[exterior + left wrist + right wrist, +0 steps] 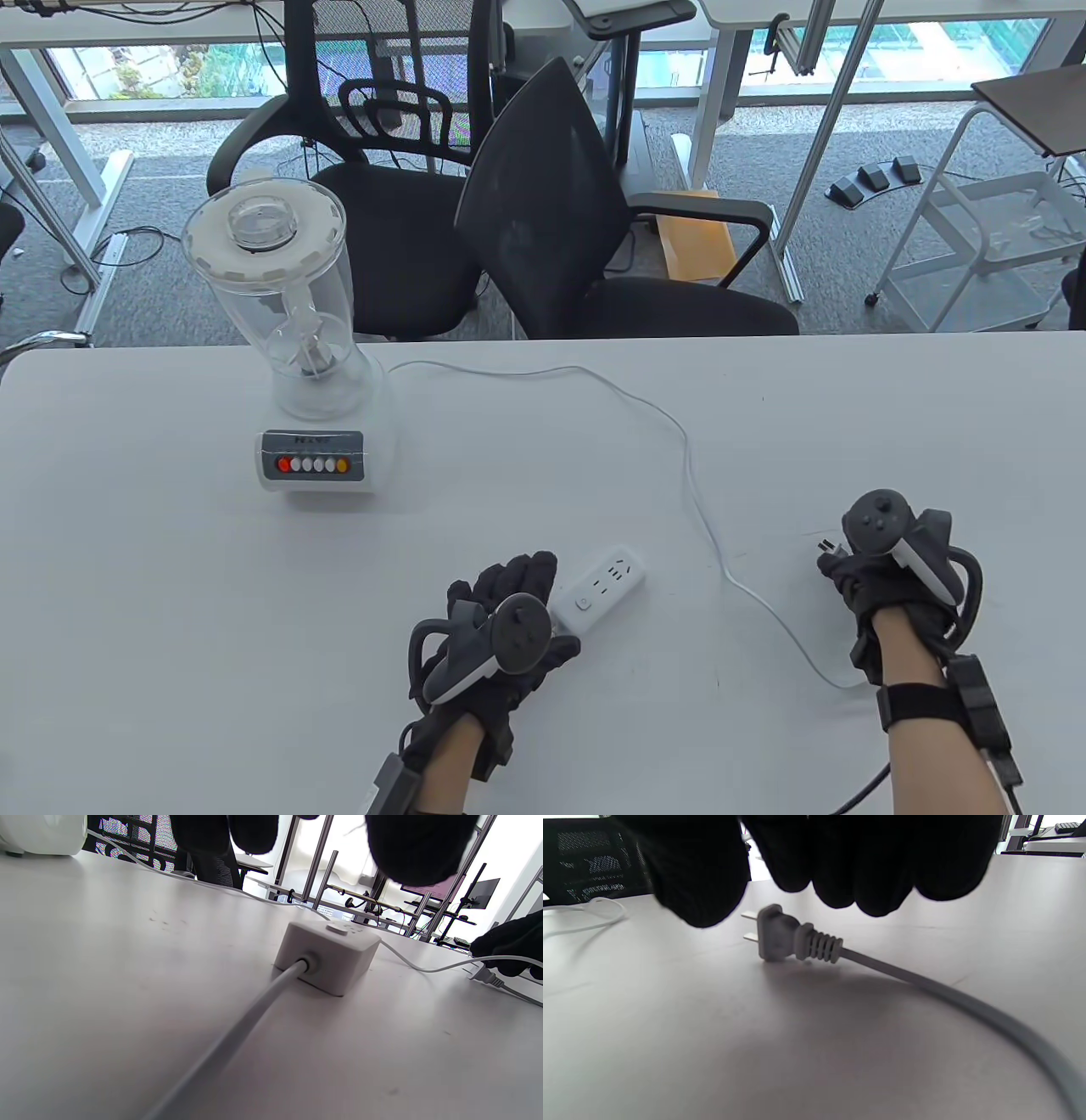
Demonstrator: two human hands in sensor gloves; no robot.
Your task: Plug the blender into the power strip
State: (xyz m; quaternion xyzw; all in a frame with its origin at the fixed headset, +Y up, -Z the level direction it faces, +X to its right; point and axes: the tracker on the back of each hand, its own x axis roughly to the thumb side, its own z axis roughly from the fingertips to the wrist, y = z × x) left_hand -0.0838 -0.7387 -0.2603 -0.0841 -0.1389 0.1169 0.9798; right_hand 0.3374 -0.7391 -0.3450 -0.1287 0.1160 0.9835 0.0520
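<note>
Table view
Blender (297, 356): stands upright on the far left part of the white table (170, 637), control panel facing the near edge, clear jar with lid on.
Blender cord (679, 441): white, runs from the blender base to the right, then curves toward the near right and ends under the right hand.
Power strip (598, 590): white, lies flat near the middle of the near edge, sockets up, just right of the left hand.
Left hand (501, 628): rests palm down over the near end of the power strip, fingers extended and loosely together; whether it touches the strip cannot be told here.
Right hand (874, 577): at the near right, fingers curled downward over the plug (827, 548), whose prongs show at the hand's left edge.

Left wrist view
Power strip (328, 957): sits flat on the table, its own thick cable (237, 1035) leading toward the camera.
Left fingers (415, 853): hang above the strip, spread, gripping nothing.
Plug (485, 976): lies to the right of the strip, well apart from it, below the right hand (509, 942).

Right wrist view
Plug (780, 938): lies on the table, two prongs pointing left, cord trailing to the near right.
Right fingers (700, 878): hang just above the plug, thumb apart from the other fingers; no contact visible.
</note>
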